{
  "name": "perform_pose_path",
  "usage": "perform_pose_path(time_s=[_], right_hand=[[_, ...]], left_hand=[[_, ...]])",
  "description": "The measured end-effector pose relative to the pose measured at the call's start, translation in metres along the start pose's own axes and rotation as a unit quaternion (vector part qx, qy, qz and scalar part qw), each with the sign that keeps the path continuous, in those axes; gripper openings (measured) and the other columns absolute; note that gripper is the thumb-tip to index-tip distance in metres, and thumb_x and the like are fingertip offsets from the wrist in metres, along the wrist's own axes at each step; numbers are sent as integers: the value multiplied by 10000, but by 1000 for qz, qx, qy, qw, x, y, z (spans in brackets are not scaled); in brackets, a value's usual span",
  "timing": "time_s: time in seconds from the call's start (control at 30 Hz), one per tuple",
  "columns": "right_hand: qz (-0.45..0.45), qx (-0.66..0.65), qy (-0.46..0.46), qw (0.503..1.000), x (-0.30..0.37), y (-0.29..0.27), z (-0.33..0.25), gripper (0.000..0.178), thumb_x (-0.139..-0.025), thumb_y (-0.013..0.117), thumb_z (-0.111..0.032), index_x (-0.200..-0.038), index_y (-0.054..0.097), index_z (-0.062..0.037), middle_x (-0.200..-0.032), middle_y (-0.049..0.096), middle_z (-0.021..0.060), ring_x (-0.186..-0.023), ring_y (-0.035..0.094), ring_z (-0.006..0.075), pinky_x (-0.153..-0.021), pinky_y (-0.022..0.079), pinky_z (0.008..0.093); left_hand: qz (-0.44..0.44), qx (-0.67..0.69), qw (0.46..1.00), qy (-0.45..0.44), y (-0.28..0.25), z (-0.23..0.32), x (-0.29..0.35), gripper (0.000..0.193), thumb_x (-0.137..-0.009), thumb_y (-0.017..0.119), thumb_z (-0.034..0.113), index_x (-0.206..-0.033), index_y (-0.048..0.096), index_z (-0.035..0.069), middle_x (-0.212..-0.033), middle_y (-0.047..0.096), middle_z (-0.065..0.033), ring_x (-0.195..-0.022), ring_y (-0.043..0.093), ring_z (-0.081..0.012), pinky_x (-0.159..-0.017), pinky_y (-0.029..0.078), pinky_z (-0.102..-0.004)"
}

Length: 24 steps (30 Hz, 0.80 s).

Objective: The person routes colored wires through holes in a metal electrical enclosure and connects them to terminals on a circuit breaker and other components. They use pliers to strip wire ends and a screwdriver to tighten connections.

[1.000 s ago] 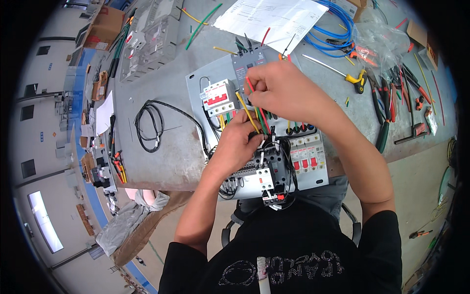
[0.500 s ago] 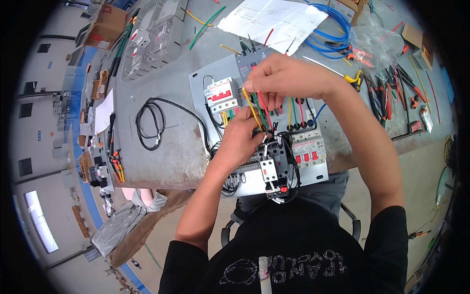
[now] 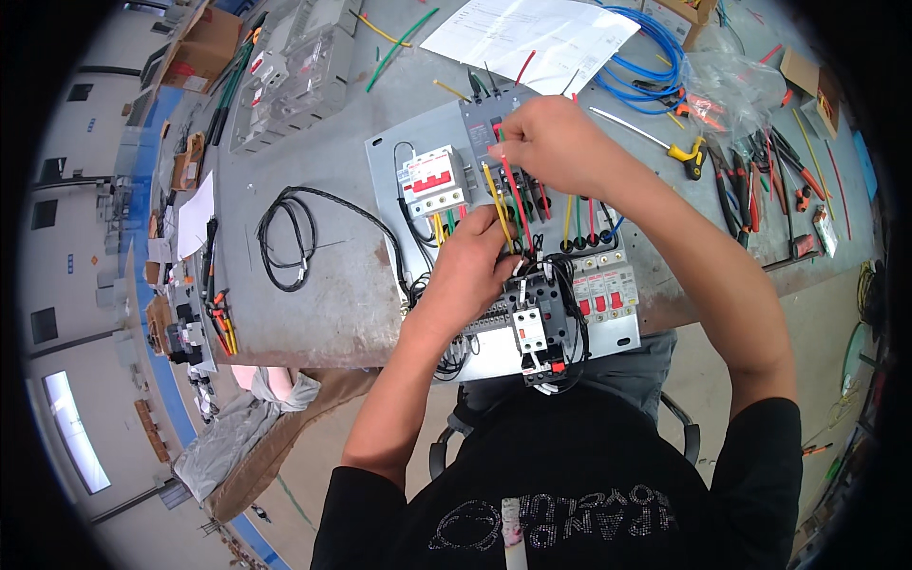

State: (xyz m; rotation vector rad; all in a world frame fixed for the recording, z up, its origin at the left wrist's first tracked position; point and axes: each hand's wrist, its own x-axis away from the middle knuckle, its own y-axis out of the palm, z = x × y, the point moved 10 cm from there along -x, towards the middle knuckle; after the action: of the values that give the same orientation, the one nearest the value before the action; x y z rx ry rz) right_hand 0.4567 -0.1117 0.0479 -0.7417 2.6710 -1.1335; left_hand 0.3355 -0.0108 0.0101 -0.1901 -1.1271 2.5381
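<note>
A light-grey mounting panel (image 3: 399,142) lies before me, fitted with electrical parts. My left hand (image 3: 465,261) is closed around the lower ends of the upright wires, next to the black contactor (image 3: 551,318). A yellow wire (image 3: 493,195) and a red wire (image 3: 514,185) stand up from there, bare at their tips. My right hand (image 3: 551,147) is pinched above them, a short green wire (image 3: 501,136) showing at its fingertips. Behind that hand sits a dark-grey moulded-case breaker (image 3: 480,123), partly covered. A white breaker with red levers (image 3: 432,180) is left of the wires; small red-lever breakers (image 3: 600,294) sit front right.
A black cable coil (image 3: 285,237) lies left on the grey bench (image 3: 332,323). Farther back are clear-covered boxes (image 3: 294,85), paper sheets (image 3: 532,38) and a blue wire coil (image 3: 655,66). On the right lie a yellow-handled screwdriver (image 3: 686,157), several pliers (image 3: 746,190) and a plastic bag (image 3: 731,85).
My right hand has risen slightly and shifted right, off the yellow wire's tip; the yellow and red wires now stand more in view. My left hand stays nearly still.
</note>
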Motion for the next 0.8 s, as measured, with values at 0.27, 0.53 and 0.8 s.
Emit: perform_pose_path(time_s=[0.27,0.53,0.8], right_hand=[[29,-18,8,999,-3,3,4,336,-936,761,-270,-772,703,17,-814,703,237,-843,705,417,-790,563,504],[48,11,-285,957,77,1,-84,200,-913,753,-221,-889,709,-28,-915,704,167,-827,695,394,-762,560,510],[116,-15,-113,987,10,-7,-17,295,-894,784,-251,-756,693,-7,-780,692,190,-781,686,410,-735,549,529]], left_hand=[[-8,-54,998,-20,-1,-3,-2,360,-856,801,26,-1188,662,23,-1188,666,-189,-1072,666,-454,-894,566,-507],[-15,-72,997,19,8,-12,4,335,-833,806,42,-1150,699,26,-1020,698,-187,-988,681,-421,-859,571,-508],[2,-70,997,33,-3,3,-7,273,-841,811,47,-1080,679,44,-1066,687,-165,-1029,669,-424,-871,561,-496]])
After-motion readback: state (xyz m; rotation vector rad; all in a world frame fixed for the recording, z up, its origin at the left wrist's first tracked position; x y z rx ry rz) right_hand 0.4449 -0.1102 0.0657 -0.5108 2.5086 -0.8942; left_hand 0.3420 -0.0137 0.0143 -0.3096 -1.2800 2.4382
